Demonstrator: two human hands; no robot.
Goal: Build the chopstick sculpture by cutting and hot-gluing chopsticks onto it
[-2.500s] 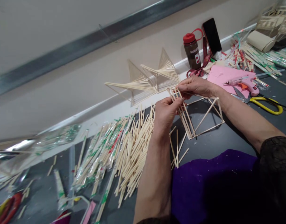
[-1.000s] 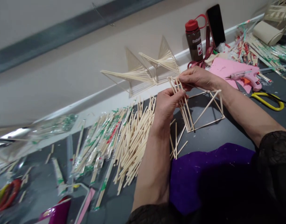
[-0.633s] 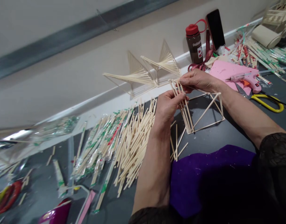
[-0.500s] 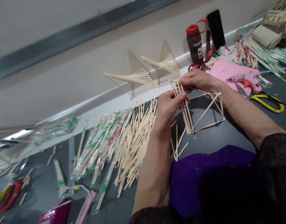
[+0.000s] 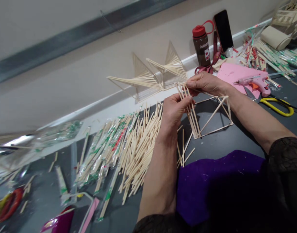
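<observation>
Both my hands are closed on a frame of chopsticks [image 5: 213, 115], held tilted over the dark table. My left hand [image 5: 174, 109] pinches the row of parallel sticks on its near left side, thumb on top. Up at the upper end of that row, my right hand [image 5: 203, 83] grips the frame with its fingertips, which are partly hidden behind the sticks. The frame's open, boxy part with a diagonal brace extends right, under my right forearm. Left of my left hand lies a heap of loose chopsticks [image 5: 141, 149].
Two twisted stick structures [image 5: 146, 81] lean at the wall. Wrapped chopsticks [image 5: 107, 142] lie left of the heap. Rightward are a bottle [image 5: 201, 48], a phone [image 5: 223, 30], a pink glue gun [image 5: 256, 83] on pink sheets and yellow-handled scissors [image 5: 277, 107]. A purple cloth [image 5: 194, 194] is in front of me.
Hardly anything differs. The whole view has shifted very slightly, and both hands keep the same hold on the chopstick frame.
</observation>
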